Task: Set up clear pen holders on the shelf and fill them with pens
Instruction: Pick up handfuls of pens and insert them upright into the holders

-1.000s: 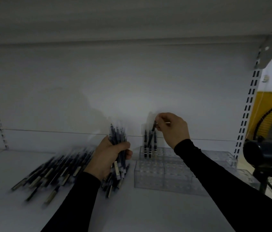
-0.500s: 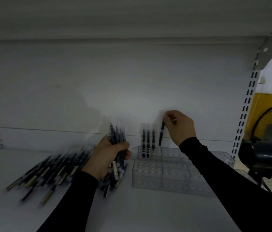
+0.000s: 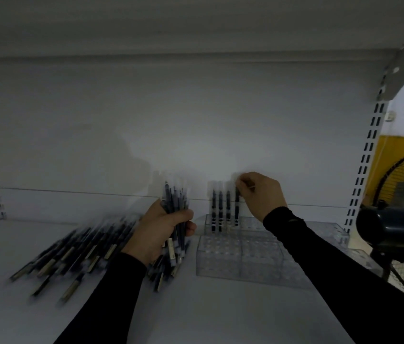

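Fingertips of the right hand (image 3: 261,194) pinch a fourth pen (image 3: 237,207) upright, seating it in the back row of the clear pen holder (image 3: 240,254) near the shelf's (image 3: 221,314) rear edge. The left hand (image 3: 163,232) grips a bundle of pens (image 3: 175,202) as ready supply, beside a loose pile (image 3: 76,254) left of it.

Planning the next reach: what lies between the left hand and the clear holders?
Head view: only bare shelf between left hand and holders; spare pens lie under the hand.
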Motion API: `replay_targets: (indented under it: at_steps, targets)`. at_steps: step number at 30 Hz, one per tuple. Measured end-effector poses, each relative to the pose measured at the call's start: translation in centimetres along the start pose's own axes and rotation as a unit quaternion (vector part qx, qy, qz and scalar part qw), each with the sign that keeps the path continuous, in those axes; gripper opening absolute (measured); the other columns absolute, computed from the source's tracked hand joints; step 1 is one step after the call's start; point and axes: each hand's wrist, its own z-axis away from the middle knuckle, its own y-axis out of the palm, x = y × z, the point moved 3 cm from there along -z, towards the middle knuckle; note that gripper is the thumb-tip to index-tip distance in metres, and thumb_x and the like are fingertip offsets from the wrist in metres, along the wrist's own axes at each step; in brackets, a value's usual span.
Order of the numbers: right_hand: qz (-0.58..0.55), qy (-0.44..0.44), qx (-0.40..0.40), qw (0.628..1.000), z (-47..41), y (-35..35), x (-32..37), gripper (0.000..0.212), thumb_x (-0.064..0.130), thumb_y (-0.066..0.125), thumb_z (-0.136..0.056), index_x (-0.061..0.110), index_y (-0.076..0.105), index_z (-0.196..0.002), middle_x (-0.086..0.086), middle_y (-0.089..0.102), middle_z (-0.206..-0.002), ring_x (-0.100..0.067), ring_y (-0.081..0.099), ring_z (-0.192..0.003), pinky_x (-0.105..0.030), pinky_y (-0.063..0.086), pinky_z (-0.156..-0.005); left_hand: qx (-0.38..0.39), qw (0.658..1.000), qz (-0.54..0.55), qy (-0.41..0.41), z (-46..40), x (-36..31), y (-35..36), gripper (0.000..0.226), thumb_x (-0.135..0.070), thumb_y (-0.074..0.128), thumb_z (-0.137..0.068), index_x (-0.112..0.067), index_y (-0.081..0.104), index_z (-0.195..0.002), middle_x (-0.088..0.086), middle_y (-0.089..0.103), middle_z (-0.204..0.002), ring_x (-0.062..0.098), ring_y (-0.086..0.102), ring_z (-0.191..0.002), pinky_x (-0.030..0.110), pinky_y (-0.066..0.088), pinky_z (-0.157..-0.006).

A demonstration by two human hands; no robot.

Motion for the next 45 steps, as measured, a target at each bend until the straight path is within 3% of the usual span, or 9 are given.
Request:
replay_targets:
  at_steps: [9, 14, 18, 21, 25, 30, 35, 40, 45]
  targets:
    - [0.085, 0.034, 0.038, 0.995, 0.9, 0.7, -0.5, 0.032, 0.030, 0.053, -0.096, 0.003, 0.070, -0.095, -0.010, 0.072, -0.096, -0.025, 0.065, -0.088, -0.031, 0.051, -0.083, 0.011, 1.000, 0.002, -0.004, 0.4, -0.3, 0.3, 0.008, 0.001, 0.065, -0.089, 0.002, 0.063, -0.081, 0.017, 0.065, -0.062, 0.020, 0.065, -0.051, 0.023, 0.053, -0.051]
    - [0.004, 0.013, -0.026, 1.000, 1.3, -0.2, 0.9, 0.023, 0.033, 0.060, -0.092, 0.011, 0.068, -0.091, -0.002, 0.071, -0.089, -0.015, 0.063, -0.077, -0.018, 0.047, -0.072, 0.011, 1.000, 0.012, -0.008, 0.4, -0.3, 0.3, 0.003, 0.000, 0.065, -0.089, 0.002, 0.064, -0.087, 0.015, 0.067, -0.062, 0.020, 0.067, -0.053, 0.025, 0.055, -0.053]
    - [-0.059, -0.009, 0.094, 0.994, 2.1, 1.3, 3.9, 0.026, 0.044, 0.059, -0.090, 0.020, 0.069, -0.091, 0.010, 0.064, -0.083, -0.004, 0.058, -0.075, -0.001, 0.039, -0.066, 0.017, 0.999, 0.029, -0.006, 0.5, -0.5, 0.4, 0.008, 0.000, 0.068, -0.086, 0.000, 0.066, -0.093, 0.015, 0.071, -0.069, 0.022, 0.071, -0.060, 0.028, 0.059, -0.058]
    - [-0.157, 0.018, 0.164, 0.974, 2.8, 3.1, 5.1, 0.030, 0.051, 0.061, -0.086, 0.023, 0.071, -0.090, 0.011, 0.069, -0.082, -0.007, 0.065, -0.078, -0.017, 0.051, -0.076, 0.034, 0.999, 0.037, 0.004, 0.7, -0.6, 0.5, 0.015, -0.001, 0.069, -0.086, -0.003, 0.069, -0.101, 0.014, 0.074, -0.077, 0.025, 0.072, -0.068, 0.029, 0.060, -0.064]
    - [-0.218, 0.029, 0.190, 0.957, 3.1, 4.2, 5.7, 0.029, 0.040, 0.065, -0.088, 0.014, 0.072, -0.076, 0.001, 0.069, -0.068, -0.011, 0.063, -0.063, -0.025, 0.055, -0.065, 0.058, 0.998, 0.013, 0.019, 0.6, -0.5, 0.5, 0.018, -0.003, 0.067, -0.088, -0.007, 0.071, -0.105, 0.014, 0.076, -0.089, 0.025, 0.073, -0.076, 0.031, 0.059, -0.069]
    - [-0.291, 0.081, 0.161, 0.939, 2.6, 3.8, 5.3, 0.029, 0.023, 0.061, -0.093, -0.002, 0.070, -0.081, -0.011, 0.070, -0.074, -0.016, 0.067, -0.066, -0.034, 0.058, -0.074, 0.016, 0.999, 0.046, 0.020, 0.2, -0.3, 0.1, 0.016, -0.003, 0.066, -0.088, 0.001, 0.071, -0.103, 0.020, 0.075, -0.087, 0.029, 0.072, -0.076, 0.032, 0.058, -0.068]
    - [-0.356, 0.120, 0.040, 0.926, 0.5, 1.4, 4.1, 0.024, 0.019, 0.063, -0.091, 0.008, 0.071, -0.072, -0.010, 0.070, -0.070, -0.020, 0.068, -0.066, -0.039, 0.059, -0.077, -0.023, 0.997, 0.076, -0.001, -0.2, 0.1, -0.3, 0.008, 0.001, 0.064, -0.089, 0.007, 0.066, -0.094, 0.018, 0.071, -0.074, 0.028, 0.070, -0.066, 0.033, 0.060, -0.063]
    - [-0.292, 0.090, -0.061, 0.950, -0.5, 0.0, 2.6, 0.011, 0.024, 0.071, -0.085, 0.014, 0.072, -0.082, -0.003, 0.073, -0.074, -0.019, 0.070, -0.069, -0.037, 0.060, -0.078, -0.040, 0.998, 0.053, -0.008, -0.3, 0.1, -0.5, 0.007, 0.000, 0.067, -0.088, 0.004, 0.064, -0.093, 0.014, 0.063, -0.064, 0.020, 0.062, -0.050, 0.026, 0.053, -0.050]
    - [-0.224, 0.063, -0.044, 0.971, -0.2, 1.1, 2.0, 0.017, 0.026, 0.070, -0.087, 0.010, 0.074, -0.092, -0.004, 0.074, -0.081, -0.018, 0.071, -0.075, -0.034, 0.058, -0.083, -0.041, 0.999, 0.020, -0.006, -0.5, 0.3, -0.6, 0.010, -0.002, 0.067, -0.087, 0.005, 0.064, -0.092, 0.014, 0.060, -0.059, 0.020, 0.058, -0.048, 0.028, 0.052, -0.050]
